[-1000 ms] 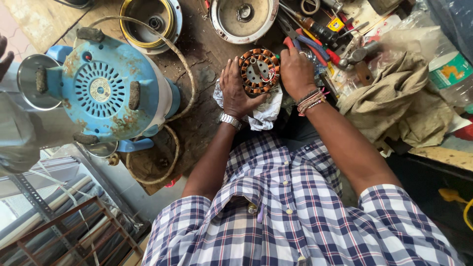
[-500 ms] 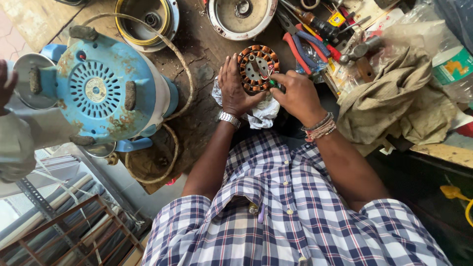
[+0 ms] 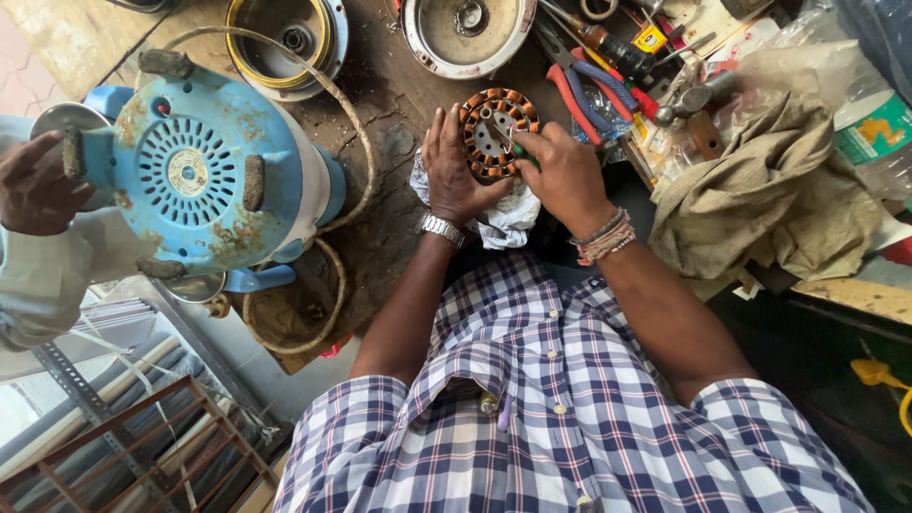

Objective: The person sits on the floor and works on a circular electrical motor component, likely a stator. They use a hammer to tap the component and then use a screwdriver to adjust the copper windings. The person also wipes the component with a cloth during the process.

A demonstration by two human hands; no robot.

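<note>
i see the left hand (image 3: 454,169) cupping a copper-wound stator (image 3: 496,133) over a white rag (image 3: 503,220) on the counter (image 3: 380,142). the right hand (image 3: 562,171) pinches a small green tool (image 3: 522,152) against it, right of the blue motor (image 3: 214,190).

A single head camera looks steeply down over the wearer's checked shirt (image 3: 570,418) onto the workbench (image 3: 389,190). It sits close, with the forearms filling mid-frame and the bench's far edge towards the top.

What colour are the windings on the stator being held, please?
Copper-orange windings on the stator, seen best in the head view.
</note>
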